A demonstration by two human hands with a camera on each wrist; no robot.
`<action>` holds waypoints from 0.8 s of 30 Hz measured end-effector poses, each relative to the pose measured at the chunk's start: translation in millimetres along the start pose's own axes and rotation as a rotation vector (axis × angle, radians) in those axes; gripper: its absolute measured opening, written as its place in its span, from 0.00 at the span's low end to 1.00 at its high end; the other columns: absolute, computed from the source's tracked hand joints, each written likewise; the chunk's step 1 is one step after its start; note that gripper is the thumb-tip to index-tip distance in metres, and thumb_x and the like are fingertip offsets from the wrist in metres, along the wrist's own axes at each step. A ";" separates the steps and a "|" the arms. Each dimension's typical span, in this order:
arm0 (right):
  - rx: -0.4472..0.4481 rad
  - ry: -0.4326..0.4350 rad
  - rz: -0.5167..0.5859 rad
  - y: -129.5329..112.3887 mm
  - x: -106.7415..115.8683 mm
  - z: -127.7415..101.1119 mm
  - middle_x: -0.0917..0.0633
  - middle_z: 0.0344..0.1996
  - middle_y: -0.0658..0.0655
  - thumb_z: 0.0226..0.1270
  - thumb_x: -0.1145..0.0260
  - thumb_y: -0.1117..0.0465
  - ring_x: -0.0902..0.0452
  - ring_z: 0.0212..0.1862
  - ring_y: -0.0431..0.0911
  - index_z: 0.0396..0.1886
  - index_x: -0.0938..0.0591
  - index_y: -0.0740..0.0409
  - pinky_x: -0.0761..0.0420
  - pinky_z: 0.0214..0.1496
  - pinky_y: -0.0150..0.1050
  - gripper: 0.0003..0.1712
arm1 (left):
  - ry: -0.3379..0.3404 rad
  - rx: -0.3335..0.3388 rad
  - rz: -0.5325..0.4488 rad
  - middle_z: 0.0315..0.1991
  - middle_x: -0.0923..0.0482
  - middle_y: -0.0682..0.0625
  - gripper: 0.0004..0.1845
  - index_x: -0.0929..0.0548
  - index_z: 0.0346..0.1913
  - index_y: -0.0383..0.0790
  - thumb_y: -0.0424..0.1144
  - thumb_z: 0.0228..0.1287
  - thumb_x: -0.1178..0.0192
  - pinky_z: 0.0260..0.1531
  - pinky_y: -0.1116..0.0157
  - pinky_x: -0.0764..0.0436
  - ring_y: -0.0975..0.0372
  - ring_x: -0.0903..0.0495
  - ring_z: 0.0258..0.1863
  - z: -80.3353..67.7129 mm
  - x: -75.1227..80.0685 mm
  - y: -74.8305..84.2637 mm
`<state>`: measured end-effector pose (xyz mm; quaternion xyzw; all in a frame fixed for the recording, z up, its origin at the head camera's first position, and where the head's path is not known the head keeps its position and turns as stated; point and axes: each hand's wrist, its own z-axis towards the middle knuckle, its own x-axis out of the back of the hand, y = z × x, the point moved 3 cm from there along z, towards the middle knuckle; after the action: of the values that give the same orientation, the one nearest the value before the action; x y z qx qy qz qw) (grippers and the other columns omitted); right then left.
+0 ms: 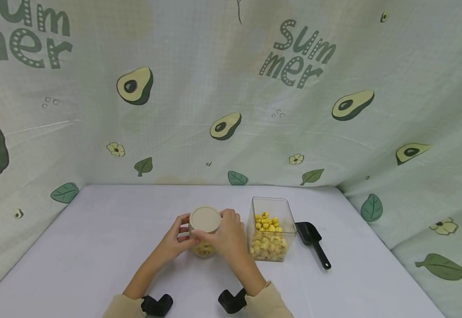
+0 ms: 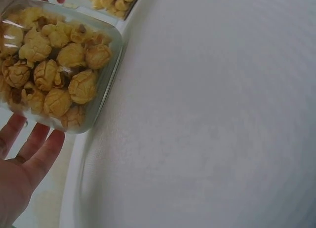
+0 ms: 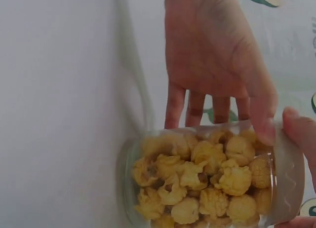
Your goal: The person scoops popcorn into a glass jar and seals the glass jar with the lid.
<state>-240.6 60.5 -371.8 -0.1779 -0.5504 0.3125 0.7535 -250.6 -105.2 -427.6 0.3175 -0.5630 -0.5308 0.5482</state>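
Observation:
A clear jar [image 1: 204, 251] of popcorn stands on the table, capped by a round beige lid [image 1: 205, 219]. My left hand [image 1: 176, 242] holds the jar from its left, thumb near the lid's front edge. From the other side my right hand [image 1: 229, 234] grips the lid, its thumb across the front. In the left wrist view, fingertips [image 2: 47, 144] lie along the jar's side. The right wrist view shows the lid [image 3: 289, 173] seated on the jar's mouth, with a right thumb [image 3: 301, 132] on its edge.
Right of the jar stands a clear square container [image 1: 287, 214], open at the top and partly filled with popcorn. A black scoop [image 1: 311, 236] lies beside it, handle towards me. The white-covered table [image 1: 76, 256] meets an avocado-print cloth [image 1: 183, 145] at the back and sides.

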 end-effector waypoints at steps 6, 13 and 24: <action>-0.041 -0.023 0.047 3.4 -0.8 -3.9 0.26 0.46 0.60 0.38 0.29 0.30 0.30 0.47 0.50 0.56 0.36 0.65 0.27 0.44 0.42 0.55 | -0.005 -0.018 0.008 0.59 0.37 0.38 0.36 0.41 0.66 0.40 0.36 0.57 0.35 0.53 0.62 0.22 0.51 0.30 0.54 0.5 0.1 -1.0; 0.083 -0.283 0.470 10.9 7.8 4.1 0.41 0.69 0.61 0.50 0.26 0.52 0.46 0.69 0.56 0.72 0.50 0.59 0.38 0.66 0.61 0.56 | 0.007 0.011 0.000 0.61 0.37 0.39 0.37 0.41 0.66 0.42 0.39 0.56 0.34 0.56 0.54 0.24 0.50 0.31 0.56 -1.0 -1.0 1.8; 0.207 -0.384 0.529 18.7 7.4 14.6 0.34 0.67 0.60 0.53 0.29 0.63 0.42 0.69 0.53 0.70 0.44 0.60 0.42 0.71 0.55 0.47 | 0.014 0.025 -0.008 0.61 0.38 0.39 0.38 0.42 0.66 0.42 0.39 0.55 0.33 0.56 0.54 0.24 0.50 0.31 0.56 -1.5 -0.7 1.7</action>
<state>-258.0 78.2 -373.0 -0.1750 -0.5824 0.5791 0.5430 -248.6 -104.6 -426.4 0.3303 -0.5645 -0.5236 0.5460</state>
